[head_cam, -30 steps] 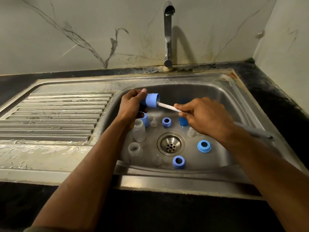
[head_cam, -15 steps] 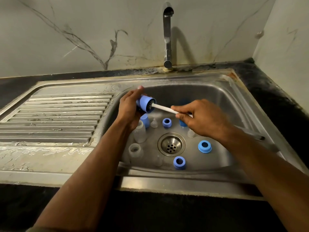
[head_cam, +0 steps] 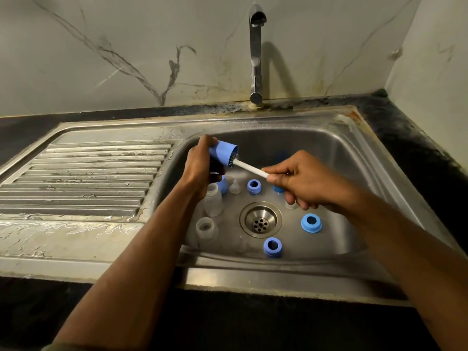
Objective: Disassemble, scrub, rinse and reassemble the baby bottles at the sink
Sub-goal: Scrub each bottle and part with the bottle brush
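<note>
Scrubbing step: left hand (head_cam: 200, 171) grips blue cap (head_cam: 222, 153), right hand (head_cam: 301, 181) pinches brush handle (head_cam: 250, 168); best twisted so bristles sweep the whole inner wall.

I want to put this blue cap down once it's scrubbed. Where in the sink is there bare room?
Free: the ribbed drainboard left of the basin, and the basin floor right of the flat blue ring. Crowded: around the drain, where bottles, teats and rings stand close.

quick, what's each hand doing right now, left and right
Left hand: closed around a blue plastic bottle cap.
Right hand: pinching the white handle of a small bottle brush.
</note>
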